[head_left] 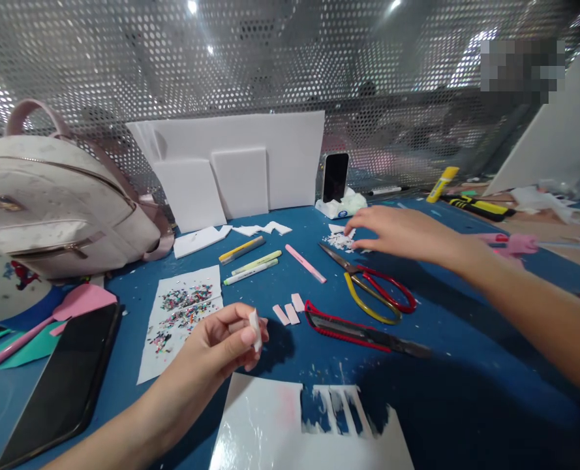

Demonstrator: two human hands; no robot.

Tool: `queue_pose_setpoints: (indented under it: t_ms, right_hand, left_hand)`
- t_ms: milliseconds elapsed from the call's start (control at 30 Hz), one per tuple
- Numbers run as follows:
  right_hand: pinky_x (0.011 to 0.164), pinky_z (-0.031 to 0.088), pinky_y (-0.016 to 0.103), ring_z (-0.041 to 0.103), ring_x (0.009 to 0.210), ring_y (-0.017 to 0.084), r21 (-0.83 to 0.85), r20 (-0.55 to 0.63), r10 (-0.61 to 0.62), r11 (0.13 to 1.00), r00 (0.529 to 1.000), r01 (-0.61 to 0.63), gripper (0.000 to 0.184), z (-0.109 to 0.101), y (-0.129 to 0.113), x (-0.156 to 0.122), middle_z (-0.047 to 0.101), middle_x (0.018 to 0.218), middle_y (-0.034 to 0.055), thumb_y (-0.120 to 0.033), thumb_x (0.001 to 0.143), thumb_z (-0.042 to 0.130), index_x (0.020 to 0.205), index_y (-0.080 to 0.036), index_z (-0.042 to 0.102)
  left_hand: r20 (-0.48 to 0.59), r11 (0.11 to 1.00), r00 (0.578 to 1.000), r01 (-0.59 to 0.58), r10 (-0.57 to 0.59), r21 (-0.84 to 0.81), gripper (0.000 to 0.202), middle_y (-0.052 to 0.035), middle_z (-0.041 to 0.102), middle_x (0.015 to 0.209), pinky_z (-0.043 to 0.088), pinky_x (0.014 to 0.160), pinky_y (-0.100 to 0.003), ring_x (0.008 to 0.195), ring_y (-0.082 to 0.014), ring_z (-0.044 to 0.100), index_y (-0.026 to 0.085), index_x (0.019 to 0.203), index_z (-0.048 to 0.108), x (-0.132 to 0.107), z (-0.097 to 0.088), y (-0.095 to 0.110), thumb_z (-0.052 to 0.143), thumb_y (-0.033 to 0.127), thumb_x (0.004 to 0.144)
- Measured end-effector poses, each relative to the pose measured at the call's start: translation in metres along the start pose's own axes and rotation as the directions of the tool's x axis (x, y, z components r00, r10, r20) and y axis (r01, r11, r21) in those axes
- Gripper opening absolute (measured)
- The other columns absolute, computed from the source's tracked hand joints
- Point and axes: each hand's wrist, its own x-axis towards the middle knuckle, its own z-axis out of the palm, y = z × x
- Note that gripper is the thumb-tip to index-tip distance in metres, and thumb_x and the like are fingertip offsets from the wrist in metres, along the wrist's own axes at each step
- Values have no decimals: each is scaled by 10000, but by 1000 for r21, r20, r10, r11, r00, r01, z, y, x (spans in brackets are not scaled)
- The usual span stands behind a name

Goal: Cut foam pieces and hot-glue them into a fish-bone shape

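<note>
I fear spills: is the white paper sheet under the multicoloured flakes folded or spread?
Spread: the white paper sheet lies open, multicoloured flakes across it.

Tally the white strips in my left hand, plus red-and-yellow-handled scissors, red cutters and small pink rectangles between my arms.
White strips in your left hand: 1
Red-and-yellow-handled scissors: 1
Red cutters: 1
Small pink rectangles: 3
Total: 6

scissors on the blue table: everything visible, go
The scissors lie on the blue table, their dark metallic blades together or nearly so, tapering toward the white scraps. One handle loop is red, the other yellow, both plastic-looking. They sit beyond the red-edged cutter, apart from it. The right hand is near the blades, not holding them.
</note>
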Motion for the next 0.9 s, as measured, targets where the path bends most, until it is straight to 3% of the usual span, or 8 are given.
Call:
queue_pose_setpoints:
  t_ms: [67, 133, 200, 333, 533, 667, 800, 900]
  right_hand:
    - [876, 456, 408, 623, 1047, 275, 83, 13, -89, 993, 996, 87, 265, 7, -34, -8, 693, 1157, 78, -406, 902, 623, 1101, -245, 691]
    - [822, 494, 299, 651, 960, 177, 235, 59, -183, 958, 981, 165, 295, 19, -74, -18, 711, 1099, -2, -442, 950, 604, 1212, -307, 627]
    - [743, 500, 257, 649, 868, 143, 598, 147, -236, 795, 960, 104, 291, 36, -110, -30, 718, 1038, -9, -372, 942, 647, 1214, -278, 602]
    - [772, 497, 271, 626, 830, 134, 763, 270, -217, 642, 938, -71, 215, 70, -142, -47, 706, 941, -11, -325, 943, 662, 1133, -234, 617]
    - [715, 530, 249, 638, 749, 115, 793, 270, -206, 601, 940, -96, 113, 82, -133, -43, 664, 881, -10, -283, 956, 609, 1034, -202, 602]
    - [732, 504, 271, 637, 768, 135, 699, 180, -153, 715, 972, -17, 92, 74, -112, -26, 688, 883, 1, -269, 948, 605, 1010, -207, 632]
    - [755, 446, 311, 613, 783, 161, 528, 79, -76, 849, 994, 23, 95, 69, -84, -9, 701, 912, 25, -233, 921, 605, 988, -203, 666]
    - [724, 442, 305, 615, 763, 168, 442, 98, -69, 897, 993, 19, 115, 69, -70, -3, 699, 859, 33, -230, 908, 593, 963, -188, 685]
  left_hand:
    - [-22, 999, 1000, 5, -5, 32, 290, 79, 504, 651, 409, 679, -192, 588, -48, 403, 199, 843, 571, 0, -1, -3, 768, 411, 870]
    - [-42, 997, 999, 14, -11, 70, 271, 90, 498, 644, 374, 631, -171, 579, -40, 398, 197, 861, 563, 0, -1, -8, 788, 346, 862]
    - [-38, 995, 999, 25, -22, 99, 290, 89, 502, 655, 345, 595, -159, 583, -37, 406, 189, 860, 558, 1, -1, -14, 808, 334, 840]
    - [27, 991, 997, 68, -72, 119, 351, 59, 532, 712, 354, 595, -168, 619, -45, 437, 161, 828, 564, 2, 2, -23, 835, 380, 785]
    - [56, 988, 997, 40, -48, 147, 452, 34, 582, 840, 433, 659, -212, 703, -74, 525, 191, 993, 556, 2, 4, -24, 882, 321, 709]
    - [7, 975, 999, -42, 42, 217, 466, 3, 583, 1031, 463, 709, -228, 852, -108, 576, 240, 1120, 525, 3, -1, -22, 819, 237, 759]
    - [-5, 936, 994, -97, 105, 337, 362, -13, 585, 1061, 451, 686, -236, 869, -123, 565, 247, 1127, 522, 2, -4, -18, 721, 203, 828]
    - [-3, 893, 990, -127, 142, 432, 299, -12, 614, 1017, 462, 709, -257, 849, -138, 578, 253, 1109, 554, -3, -2, -11, 693, 192, 852]
